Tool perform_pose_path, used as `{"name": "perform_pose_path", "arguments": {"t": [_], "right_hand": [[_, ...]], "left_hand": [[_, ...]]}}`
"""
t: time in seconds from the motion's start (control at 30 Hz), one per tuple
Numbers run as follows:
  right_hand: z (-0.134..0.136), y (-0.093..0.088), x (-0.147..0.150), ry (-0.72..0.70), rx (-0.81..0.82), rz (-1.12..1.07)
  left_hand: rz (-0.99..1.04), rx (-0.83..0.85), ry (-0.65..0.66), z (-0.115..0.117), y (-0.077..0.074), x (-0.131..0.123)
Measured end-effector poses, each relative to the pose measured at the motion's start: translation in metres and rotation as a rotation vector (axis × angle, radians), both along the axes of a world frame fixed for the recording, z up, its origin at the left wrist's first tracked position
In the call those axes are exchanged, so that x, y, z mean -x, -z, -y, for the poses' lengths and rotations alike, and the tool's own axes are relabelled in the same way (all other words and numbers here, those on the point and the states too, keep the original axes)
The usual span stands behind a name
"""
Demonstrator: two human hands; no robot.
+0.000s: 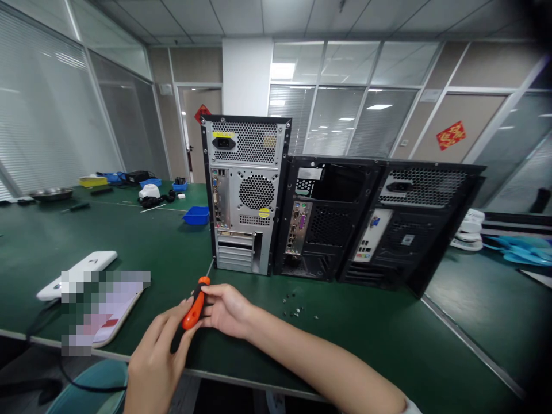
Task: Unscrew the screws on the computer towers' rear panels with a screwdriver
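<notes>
Both hands are on an orange and black screwdriver (193,312) in front of the leftmost computer case (248,221). My left hand (160,344) grips the lower part of the handle between thumb and fingers. The fingers of my right hand (228,310) close around its upper part, near the shaft. The thin shaft points up to the case's lower left corner; whether the tip touches a screw there cannot be made out. This case stands upright with its silver back panel facing me. Several small screws (296,312) lie on the green table (340,339) beyond my right forearm.
Two black computer cases (321,230) (388,241) stand to the right, backs facing me. Left are a white power bank-like device (80,275) and a partly blurred phone-like slab (125,316). A blue tray (196,216) sits behind. A teal bin (97,388) is below the table edge.
</notes>
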State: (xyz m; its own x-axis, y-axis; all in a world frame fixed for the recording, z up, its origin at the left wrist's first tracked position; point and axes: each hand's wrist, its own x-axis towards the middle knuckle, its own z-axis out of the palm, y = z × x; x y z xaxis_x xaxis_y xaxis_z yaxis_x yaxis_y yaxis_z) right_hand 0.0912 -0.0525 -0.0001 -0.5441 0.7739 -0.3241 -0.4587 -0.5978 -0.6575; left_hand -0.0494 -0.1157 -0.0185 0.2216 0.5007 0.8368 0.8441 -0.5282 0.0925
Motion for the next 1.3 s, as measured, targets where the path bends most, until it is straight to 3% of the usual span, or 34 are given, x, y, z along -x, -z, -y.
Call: {"name": "perform_pose_path", "arguments": {"t": [0.4, 0.87, 1.3], "right_hand": [[0.003, -0.003, 0.0, -0.013, -0.079, 0.013], [0.003, 0.001, -0.001, -0.01, -0.138, 0.017], [0.002, -0.001, 0.002, -0.012, -0.143, 0.064]], "left_hand": [[-0.09, -0.057, 0.001, -0.002, -0.005, 0.007], [-0.23, -0.081, 0.13, -0.009, -0.012, 0.017], [-0.253, -0.04, 0.29, -0.02, -0.003, 0.04]]}}
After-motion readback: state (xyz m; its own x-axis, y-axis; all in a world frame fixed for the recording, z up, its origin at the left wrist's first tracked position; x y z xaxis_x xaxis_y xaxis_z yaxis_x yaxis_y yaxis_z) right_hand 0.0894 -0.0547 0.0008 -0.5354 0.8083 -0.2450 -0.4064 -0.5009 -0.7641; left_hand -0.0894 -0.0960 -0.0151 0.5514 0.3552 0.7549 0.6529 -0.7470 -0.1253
